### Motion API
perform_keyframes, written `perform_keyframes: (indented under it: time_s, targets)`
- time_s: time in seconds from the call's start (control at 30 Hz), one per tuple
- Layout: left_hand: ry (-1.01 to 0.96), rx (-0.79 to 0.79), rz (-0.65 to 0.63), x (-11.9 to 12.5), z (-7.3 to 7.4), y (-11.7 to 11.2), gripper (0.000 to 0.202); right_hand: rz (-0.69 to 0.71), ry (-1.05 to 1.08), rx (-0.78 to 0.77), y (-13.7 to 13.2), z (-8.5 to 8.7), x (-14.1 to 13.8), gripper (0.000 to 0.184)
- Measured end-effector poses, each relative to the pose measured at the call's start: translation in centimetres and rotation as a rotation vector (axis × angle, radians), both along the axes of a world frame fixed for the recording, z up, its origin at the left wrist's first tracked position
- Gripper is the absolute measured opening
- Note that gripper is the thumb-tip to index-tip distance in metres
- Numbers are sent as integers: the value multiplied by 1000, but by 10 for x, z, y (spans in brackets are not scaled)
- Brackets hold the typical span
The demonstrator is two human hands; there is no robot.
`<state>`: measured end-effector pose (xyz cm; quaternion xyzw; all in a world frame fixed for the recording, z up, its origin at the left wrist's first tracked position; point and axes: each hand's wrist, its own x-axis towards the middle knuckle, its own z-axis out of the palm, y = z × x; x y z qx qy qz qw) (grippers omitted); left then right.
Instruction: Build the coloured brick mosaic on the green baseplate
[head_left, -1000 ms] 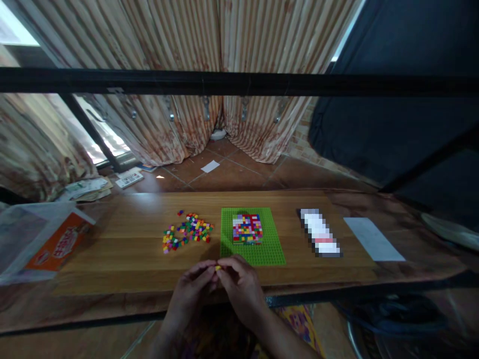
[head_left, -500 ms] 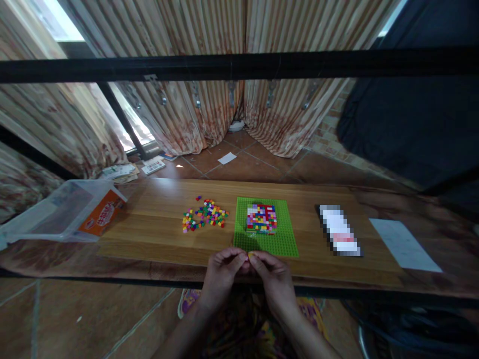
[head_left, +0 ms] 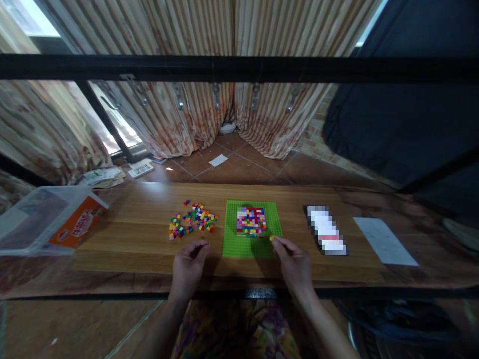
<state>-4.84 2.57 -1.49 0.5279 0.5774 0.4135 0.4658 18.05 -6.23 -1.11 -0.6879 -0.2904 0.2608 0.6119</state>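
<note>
A green baseplate (head_left: 239, 247) lies on the wooden table (head_left: 130, 239), with a block of small coloured bricks (head_left: 251, 221) built on its far half. My right hand (head_left: 294, 262) pinches a small yellow brick (head_left: 272, 238) at the baseplate's right front corner. My left hand (head_left: 188, 263) rests near the table's front edge, left of the baseplate, fingers curled with nothing visible in them. A loose pile of coloured bricks (head_left: 192, 223) lies just beyond that hand.
A clear plastic box (head_left: 33, 227) with an orange label sits at the table's left end. A blurred rectangular object (head_left: 325, 236) and a white sheet (head_left: 384, 241) lie to the right. A black bar (head_left: 239, 69) crosses the view above; curtains hang behind.
My hands were together holding the yellow brick at the table's front. They have separated: the right carried the brick to the baseplate's right corner, the left moved left.
</note>
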Motion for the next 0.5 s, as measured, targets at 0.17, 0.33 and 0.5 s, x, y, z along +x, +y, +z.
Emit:
perform_keyframes:
  time_s: [0.17, 0.33, 0.5]
  targets:
    - [219, 125, -25, -9, -13, 11, 23, 58, -190, 19, 16, -1, 12, 26]
    - [327, 176, -82, -11, -18, 10, 26, 127, -302, 18, 25, -5, 13, 22]
    - [363, 216, -103, -12, -19, 9, 25, 193, -366, 26, 29, -4, 17, 19]
